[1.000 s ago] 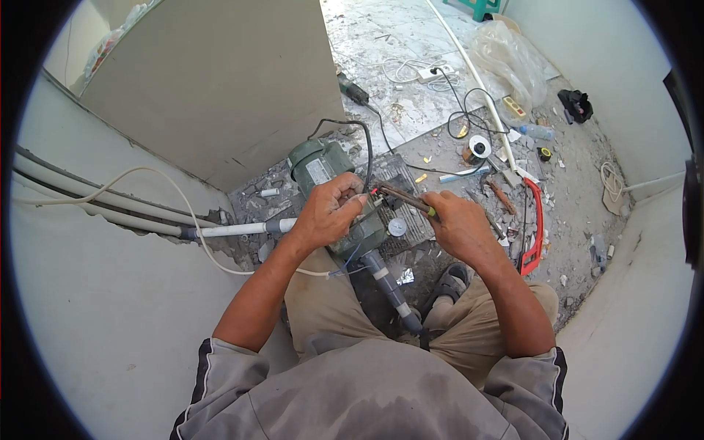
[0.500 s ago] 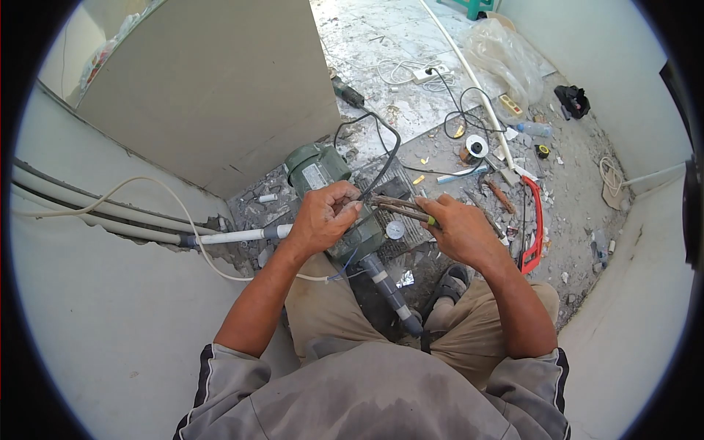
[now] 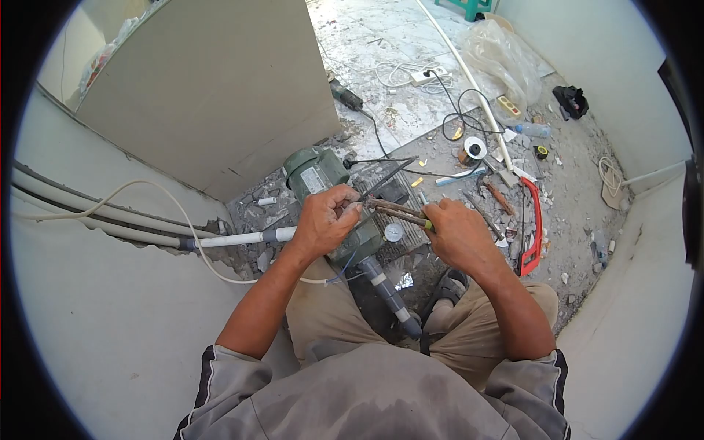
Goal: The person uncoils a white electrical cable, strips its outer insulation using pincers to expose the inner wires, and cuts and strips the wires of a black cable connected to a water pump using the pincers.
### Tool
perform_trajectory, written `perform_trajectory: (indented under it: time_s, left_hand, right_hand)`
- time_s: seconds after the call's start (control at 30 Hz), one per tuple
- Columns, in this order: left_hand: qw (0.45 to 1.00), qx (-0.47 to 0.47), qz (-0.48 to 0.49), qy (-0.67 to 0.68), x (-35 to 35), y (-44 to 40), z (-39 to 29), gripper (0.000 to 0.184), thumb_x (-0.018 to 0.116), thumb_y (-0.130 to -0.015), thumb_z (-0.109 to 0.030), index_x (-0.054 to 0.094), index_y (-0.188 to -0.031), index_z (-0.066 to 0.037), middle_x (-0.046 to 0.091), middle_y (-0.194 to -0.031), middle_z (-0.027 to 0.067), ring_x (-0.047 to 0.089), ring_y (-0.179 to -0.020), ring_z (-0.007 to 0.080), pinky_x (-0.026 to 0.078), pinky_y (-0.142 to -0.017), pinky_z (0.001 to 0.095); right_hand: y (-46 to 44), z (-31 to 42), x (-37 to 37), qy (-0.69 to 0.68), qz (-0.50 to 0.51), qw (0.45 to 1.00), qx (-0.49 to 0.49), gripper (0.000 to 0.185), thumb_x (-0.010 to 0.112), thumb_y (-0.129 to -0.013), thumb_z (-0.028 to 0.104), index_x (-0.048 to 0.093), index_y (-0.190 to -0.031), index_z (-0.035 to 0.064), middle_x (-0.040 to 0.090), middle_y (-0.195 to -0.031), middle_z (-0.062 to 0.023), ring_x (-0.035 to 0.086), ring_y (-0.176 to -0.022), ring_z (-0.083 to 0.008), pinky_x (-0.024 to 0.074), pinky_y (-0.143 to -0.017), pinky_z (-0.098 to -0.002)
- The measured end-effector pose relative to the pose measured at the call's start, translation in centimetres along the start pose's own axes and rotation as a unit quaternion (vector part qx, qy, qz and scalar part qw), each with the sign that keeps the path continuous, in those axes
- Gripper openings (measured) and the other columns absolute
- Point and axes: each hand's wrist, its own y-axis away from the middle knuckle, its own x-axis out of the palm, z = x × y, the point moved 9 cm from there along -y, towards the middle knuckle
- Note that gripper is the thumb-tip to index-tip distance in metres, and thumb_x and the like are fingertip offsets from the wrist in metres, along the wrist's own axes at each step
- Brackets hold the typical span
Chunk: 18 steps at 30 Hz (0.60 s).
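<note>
My left hand [image 3: 328,224] pinches a black cable [image 3: 387,178] above the green pump motor [image 3: 314,174]. My right hand [image 3: 456,231] is closed round the handles of a pair of pliers [image 3: 400,210], whose jaws point left and meet the cable end near my left fingertips. What exactly lies between the jaws is too small to tell. A round gauge [image 3: 394,232] sits on the pump below the pliers. A pale cable [image 3: 213,257] with a thin blue wire end crosses under my left forearm.
A red hacksaw [image 3: 534,227], a spool [image 3: 475,148], a tape roll [image 3: 541,152] and a long white pipe [image 3: 469,73] lie on the rubble to the right. Behind the pump is a power tool [image 3: 346,96]. A grey pipe [image 3: 390,295] runs between my knees; walls stand on both sides.
The black cable's loop has swung from upright behind my left hand to a lower stretch slanting up and right. The pliers stay near my left fingertips, and the red bit at their jaws no longer shows.
</note>
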Motion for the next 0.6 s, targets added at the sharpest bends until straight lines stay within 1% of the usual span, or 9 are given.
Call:
perform_trajectory:
  time_s: [0.07, 0.2, 0.3, 0.4, 0.5, 0.6]
  left_hand:
    - [1.0, 0.0, -0.003, 0.005, 0.0, 0.1, -0.2, 0.005, 0.065, -0.099, -0.005, 0.066, -0.101, 0.0, 0.068, -0.087, 0.0004, 0.064, -0.08, 0.0058, 0.052, -0.073, 0.024]
    - [1.0, 0.016, -0.01, 0.018, -0.1, 0.0, -0.6, 0.007, 0.064, -0.101, -0.007, 0.066, -0.101, 0.0, 0.067, -0.085, 0.0002, 0.063, -0.077, 0.006, 0.051, -0.072, 0.0237]
    - [0.999, -0.036, -0.008, 0.021, -0.3, 0.2, -0.9, 0.011, 0.064, -0.102, -0.011, 0.067, -0.103, 0.0, 0.066, -0.084, -0.0009, 0.061, -0.076, 0.0063, 0.05, -0.071, 0.0229]
    - [0.999, -0.032, -0.007, 0.029, -0.8, -0.3, -1.5, 0.018, 0.068, -0.101, -0.018, 0.069, -0.106, -0.001, 0.065, -0.084, -0.0016, 0.058, -0.073, 0.0057, 0.048, -0.067, 0.0234]
    - [0.997, 0.03, -0.056, 0.051, -1.3, -1.6, -2.6, 0.023, 0.072, -0.099, -0.023, 0.072, -0.102, 0.0, 0.065, -0.083, -0.002, 0.054, -0.07, 0.0057, 0.046, -0.062, 0.0262]
    - [0.999, 0.027, -0.023, -0.029, -1.3, -2.4, -3.7, 0.027, 0.075, -0.096, -0.025, 0.073, -0.092, 0.001, 0.063, -0.077, -0.0022, 0.051, -0.067, 0.006, 0.043, -0.059, 0.0291]
  right_hand:
    - [-0.1, 0.0, -0.1, 0.01, -0.016, 1.0, 0.001, 0.017, 0.062, -0.091, 0.016, 0.066, -0.101, 0.0016, 0.068, -0.097, -0.0197, 0.068, -0.098, -0.0379, 0.0563, -0.081, -0.0501]
    - [-0.3, 0.2, -0.4, 0.029, -0.039, 0.999, -0.008, 0.016, 0.062, -0.091, 0.015, 0.066, -0.099, 0.0022, 0.068, -0.095, -0.0191, 0.067, -0.095, -0.0363, 0.0558, -0.08, -0.0483]
    - [-0.3, 0.4, -0.3, 0.041, -0.058, 0.997, -0.027, 0.015, 0.062, -0.091, 0.015, 0.065, -0.099, 0.003, 0.067, -0.094, -0.0184, 0.067, -0.093, -0.0348, 0.055, -0.08, -0.0466]
    - [-0.2, 1.0, -0.5, 0.055, -0.074, 0.995, -0.048, 0.015, 0.061, -0.092, 0.016, 0.065, -0.1, 0.0035, 0.067, -0.093, -0.0171, 0.066, -0.091, -0.0338, 0.0543, -0.079, -0.0454]
    - [0.0, 1.9, -0.4, 0.064, -0.072, 0.993, -0.066, 0.016, 0.06, -0.095, 0.019, 0.065, -0.102, 0.0044, 0.066, -0.092, -0.0154, 0.066, -0.093, -0.0328, 0.0541, -0.078, -0.0447]
    - [0.2, 2.7, -0.4, 0.073, -0.07, 0.992, -0.074, 0.016, 0.059, -0.096, 0.018, 0.064, -0.102, 0.0049, 0.066, -0.094, -0.0153, 0.066, -0.093, -0.032, 0.0542, -0.078, -0.0443]
